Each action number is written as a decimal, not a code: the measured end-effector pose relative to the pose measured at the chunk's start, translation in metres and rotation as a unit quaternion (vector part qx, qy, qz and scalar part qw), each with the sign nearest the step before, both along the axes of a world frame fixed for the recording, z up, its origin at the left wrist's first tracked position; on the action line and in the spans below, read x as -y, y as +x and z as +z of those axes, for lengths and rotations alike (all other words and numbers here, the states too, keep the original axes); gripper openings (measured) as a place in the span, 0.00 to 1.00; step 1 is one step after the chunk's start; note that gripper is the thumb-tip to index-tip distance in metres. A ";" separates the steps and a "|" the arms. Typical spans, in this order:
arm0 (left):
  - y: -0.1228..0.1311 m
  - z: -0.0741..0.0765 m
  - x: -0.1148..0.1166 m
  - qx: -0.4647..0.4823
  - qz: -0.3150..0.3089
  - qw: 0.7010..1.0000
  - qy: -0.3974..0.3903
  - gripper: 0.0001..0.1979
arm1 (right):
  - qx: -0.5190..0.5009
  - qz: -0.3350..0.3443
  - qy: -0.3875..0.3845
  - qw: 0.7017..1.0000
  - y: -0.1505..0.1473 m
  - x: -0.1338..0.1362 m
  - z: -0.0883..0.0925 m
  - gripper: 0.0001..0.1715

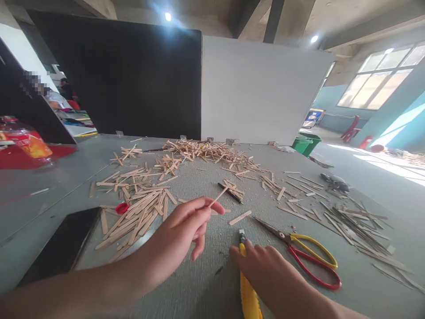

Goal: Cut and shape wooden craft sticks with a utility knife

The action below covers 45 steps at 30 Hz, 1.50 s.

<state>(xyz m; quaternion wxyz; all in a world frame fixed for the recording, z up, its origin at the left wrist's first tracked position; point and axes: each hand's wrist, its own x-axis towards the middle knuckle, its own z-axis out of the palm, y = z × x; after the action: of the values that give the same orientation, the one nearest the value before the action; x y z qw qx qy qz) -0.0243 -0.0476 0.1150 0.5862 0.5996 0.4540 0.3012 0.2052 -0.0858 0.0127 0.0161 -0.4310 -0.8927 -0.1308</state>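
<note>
My left hand (pixel 189 219) pinches a thin wooden stick (pixel 218 196) between thumb and forefinger, above the middle of the grey table. To its right, my right hand (pixel 265 261) is closed on a yellow utility knife (pixel 249 297) that lies near the table's front edge, its tip pointing away. Just past the knife lies a flat wooden stick (pixel 240 217). A black pen (pixel 230 193) and a small cluster of sticks (pixel 234 188) are beyond my left fingertips. Scissors (pixel 282 236) with yellow and red handles rest open beside my right hand.
Piles of wooden sticks (pixel 142 212) spread across the left and back. A black phone (pixel 63 243), red cap (pixel 121 208) and bottle (pixel 29 141) are at left. Thin strips (pixel 358 230) and a dark beetle-like figure (pixel 335 182) lie at right. Black and white panels (pixel 255 88) stand behind.
</note>
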 end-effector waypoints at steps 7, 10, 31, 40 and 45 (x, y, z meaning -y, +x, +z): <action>0.013 -0.011 -0.007 0.122 0.042 0.992 0.014 0.09 | -0.234 0.061 0.011 0.970 -0.003 -0.024 0.021 0.11; 0.023 -0.042 -0.012 0.144 0.047 0.987 0.050 0.11 | -0.443 0.066 0.028 0.893 0.001 -0.032 0.013 0.05; 0.021 -0.102 -0.022 0.054 -0.071 0.995 -0.034 0.09 | -0.594 0.007 -0.097 0.799 0.009 -0.024 -0.009 0.15; 0.015 -0.100 -0.038 0.025 -0.091 0.996 0.004 0.12 | -0.594 -0.032 -0.001 0.804 0.004 -0.030 -0.015 0.09; 0.020 -0.101 -0.041 0.065 -0.034 0.997 0.031 0.15 | -0.542 0.001 -0.047 0.839 0.005 -0.033 -0.015 0.06</action>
<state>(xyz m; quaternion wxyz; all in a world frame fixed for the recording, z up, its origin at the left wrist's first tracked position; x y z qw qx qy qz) -0.0046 -0.0063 0.0144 0.6052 0.6117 0.3853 0.3334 0.2103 -0.0524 -0.0027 0.4773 -0.4320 -0.7470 0.1661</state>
